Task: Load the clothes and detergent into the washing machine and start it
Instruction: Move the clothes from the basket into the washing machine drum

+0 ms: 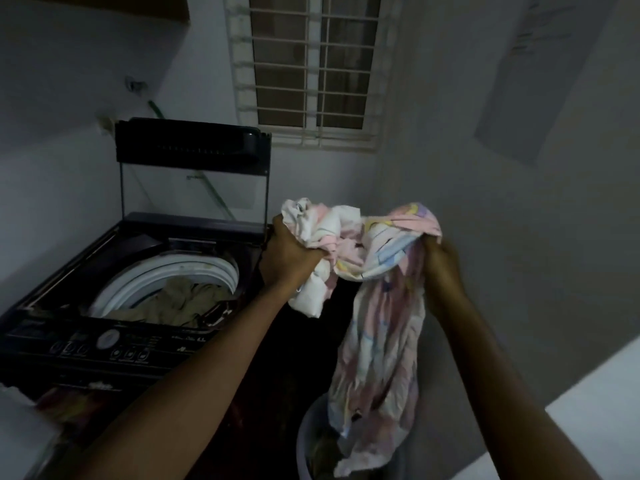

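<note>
At nine o'clock of the frame, the washing machine (pixel 135 299) is standing with its glass lid (pixel 192 178) propped upright against the wall. Olive-brown clothes (pixel 173 303) are lying inside the white-rimmed drum (pixel 204 268), and the control panel (pixel 104 344) is running along the near edge.

Moving toward the centre, the left hand (pixel 289 252) is reaching forward on a long, nearly straight arm, its grip clenching tight around a wad of the pastel sheet (pixel 381 306), with white cloth bulging above and below the fist. The hand is hovering just at three o'clock of the machine's rear corner.

At about two o'clock from that fist, the right hand (pixel 441 268) is pinching the other gathered end of the same sheet, its grip closing fully on the fabric, wrist bent downward and forearm rising from the lower right. Between the two hands the cloth is sagging, and the rest is hanging down toward six o'clock, its tail trailing into a pale laundry basket (pixel 304 441); what else is lying in that basket is too dark to tell.

A barred window (pixel 311 71) is sitting at twelve o'clock.
</note>
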